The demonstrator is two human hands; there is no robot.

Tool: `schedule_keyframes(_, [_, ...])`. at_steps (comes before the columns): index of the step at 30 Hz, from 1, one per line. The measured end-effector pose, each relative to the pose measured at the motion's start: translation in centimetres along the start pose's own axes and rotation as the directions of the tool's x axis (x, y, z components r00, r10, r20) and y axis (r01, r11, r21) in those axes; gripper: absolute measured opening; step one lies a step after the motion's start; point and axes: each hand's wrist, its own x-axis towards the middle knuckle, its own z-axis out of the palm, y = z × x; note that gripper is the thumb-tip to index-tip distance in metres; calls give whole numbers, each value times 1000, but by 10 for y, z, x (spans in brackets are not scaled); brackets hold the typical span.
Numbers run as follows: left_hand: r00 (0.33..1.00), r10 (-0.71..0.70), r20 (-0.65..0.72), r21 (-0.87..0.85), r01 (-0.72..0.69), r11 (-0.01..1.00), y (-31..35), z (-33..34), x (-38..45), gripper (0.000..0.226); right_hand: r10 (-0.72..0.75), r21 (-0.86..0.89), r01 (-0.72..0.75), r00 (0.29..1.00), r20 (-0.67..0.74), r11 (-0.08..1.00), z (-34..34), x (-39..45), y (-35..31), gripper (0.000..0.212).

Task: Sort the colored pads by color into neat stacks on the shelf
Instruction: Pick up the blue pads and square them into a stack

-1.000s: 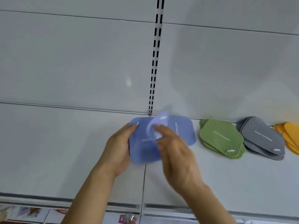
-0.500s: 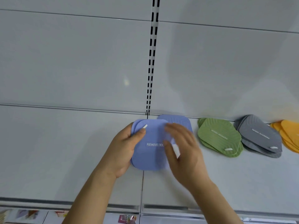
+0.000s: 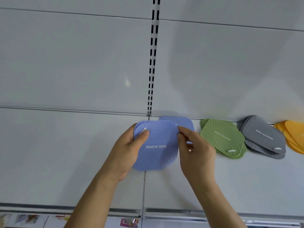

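Blue pads (image 3: pixel 156 145) are gripped by the left hand (image 3: pixel 126 153) above the shelf (image 3: pixel 246 183); the right hand (image 3: pixel 195 148) pinches their right edge. One blue pad (image 3: pixel 182 122) lies by the back edge (unstacked). Green (image 3: pixel 222 139), gray (image 3: pixel 261 137) and orange (image 3: pixel 294 135) stacks look loosely fanned, so tidying remains.

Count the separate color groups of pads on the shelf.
4. Blue pads held in both hands at center, with one more blue behind; green stack to their right; gray stack next; orange pads at the right edge, partly cut off.
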Motion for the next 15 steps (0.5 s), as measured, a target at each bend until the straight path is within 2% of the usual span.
schedule_keyframes(3, [999,25,-25,17,-25,1000,-1,-2,0,34,-176,-85,176,984,9,981,1,3,9,24])
schedule_keyframes(8, [988,40,-152,-42,-47,998,1,-23,1,29,-181,-254,201,978,100,946,-7,27,37,23])
schedule_keyframes(12, [977,18,-212,-78,-35,996,-1,-36,2,25,-214,-297,305,929,302,905,9,29,37,18])
schedule_keyframes(15, [966,-13,-258,-117,-18,993,-4,-38,1,24,-126,-392,313,892,435,865,28,27,33,17])
